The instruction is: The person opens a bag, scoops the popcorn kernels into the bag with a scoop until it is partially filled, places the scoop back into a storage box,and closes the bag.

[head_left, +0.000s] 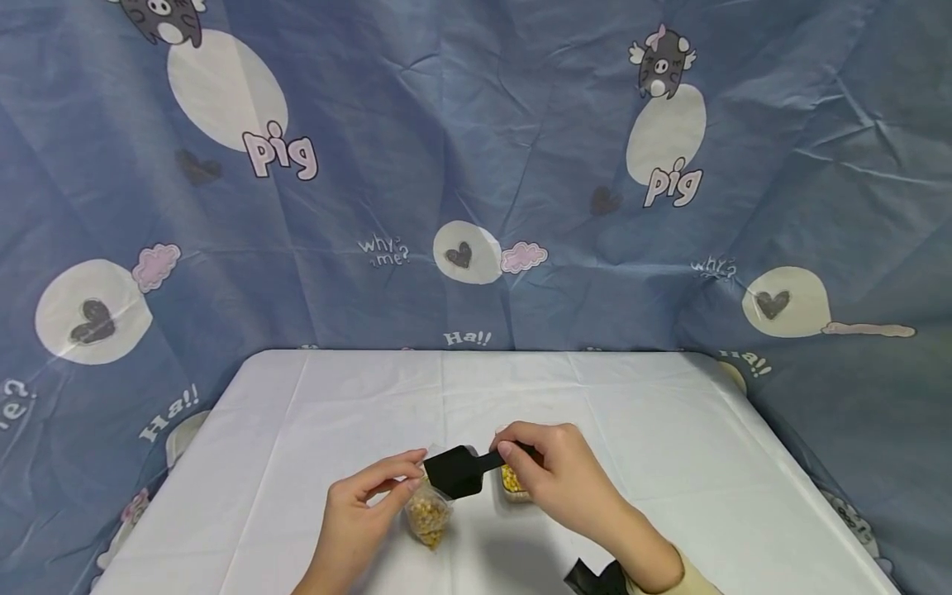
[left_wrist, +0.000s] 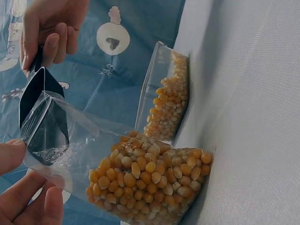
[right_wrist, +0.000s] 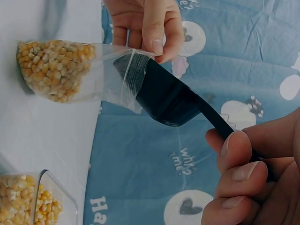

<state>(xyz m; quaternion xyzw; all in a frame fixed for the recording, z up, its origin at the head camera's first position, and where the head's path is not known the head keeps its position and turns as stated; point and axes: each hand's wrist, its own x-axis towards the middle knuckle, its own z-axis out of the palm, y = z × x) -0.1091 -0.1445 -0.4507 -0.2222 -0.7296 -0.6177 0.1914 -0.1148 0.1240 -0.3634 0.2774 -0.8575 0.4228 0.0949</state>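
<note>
A clear plastic zip bag [left_wrist: 150,178] partly filled with corn kernels stands on the white table, its mouth pulled up. My left hand [head_left: 364,504] pinches the bag's rim between thumb and fingers. In my right hand [head_left: 565,471] is the handle of a black scoop [right_wrist: 168,93]. The scoop's blade tilts down into the bag's mouth, its tip inside the plastic. No kernels show on the part of the scoop in view. A clear rectangular container [left_wrist: 159,93] holding more corn kernels sits beside the bag, partly hidden under my right hand in the head view.
A white cloth covers the table [head_left: 335,413]. Behind it hangs a blue curtain [head_left: 476,149] printed with pigs and lettering. A black strap or band [head_left: 595,578] shows by the right wrist at the bottom edge.
</note>
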